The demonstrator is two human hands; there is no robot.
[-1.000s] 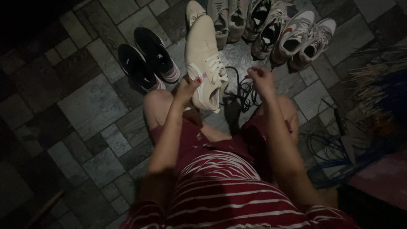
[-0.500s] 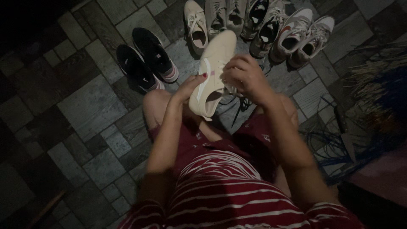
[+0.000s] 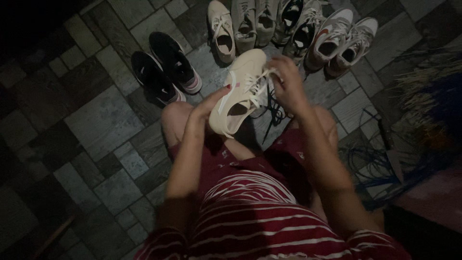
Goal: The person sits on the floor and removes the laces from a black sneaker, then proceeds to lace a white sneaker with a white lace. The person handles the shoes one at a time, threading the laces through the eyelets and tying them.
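I am gripping a cream sneaker (image 3: 239, 91) above my knees, my left hand (image 3: 208, 107) closing around its heel side while my right hand (image 3: 287, 83) is pinching its white laces (image 3: 258, 83). On the tiled floor (image 3: 103, 118), 2 black sneakers (image 3: 163, 67) are lying to the left, and a row of pale sneakers (image 3: 293, 29) is sitting farther away.

The location was a dimly lit domestic floor area. Evidence: a patchwork stone-tile floor (image 3: 101, 120), a row of pale sneakers (image 3: 288, 29), a black pair (image 3: 163, 67), and loose blue cables (image 3: 380, 168).
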